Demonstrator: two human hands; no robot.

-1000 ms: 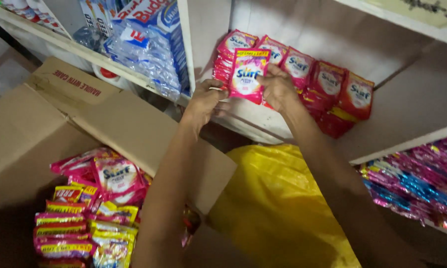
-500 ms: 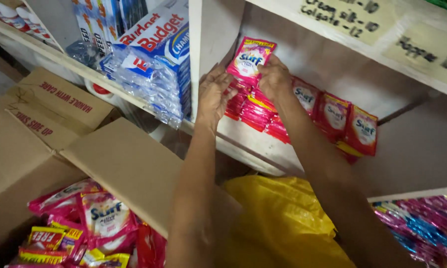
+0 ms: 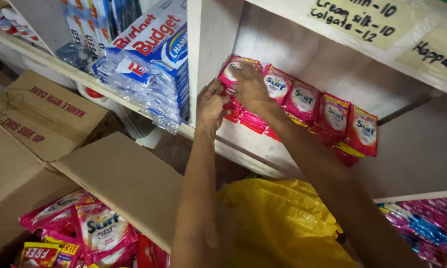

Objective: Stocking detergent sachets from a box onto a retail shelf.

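Note:
Both my hands reach into a white wooden shelf compartment point(image 3: 263, 149). My right hand point(image 3: 250, 85) presses a pink and red detergent sachet point(image 3: 232, 69) upright against the back wall, at the left end of a row of like sachets point(image 3: 328, 116). My left hand point(image 3: 211, 105) sits just left of it, fingers curled against the lower sachets by the compartment's side wall point(image 3: 199, 54). Whether the left hand grips a sachet is hidden.
An open cardboard box point(image 3: 59, 149) at the lower left holds more pink sachets point(image 3: 99, 228). Blue and white packets point(image 3: 149, 74) fill the shelf to the left. A yellow plastic bag point(image 3: 283, 223) lies under my arms. Purple sachets point(image 3: 422, 223) sit at the lower right.
The sachet held in both hands has gone from in front of the row to the back left of the compartment. My view has moved closer and to the left.

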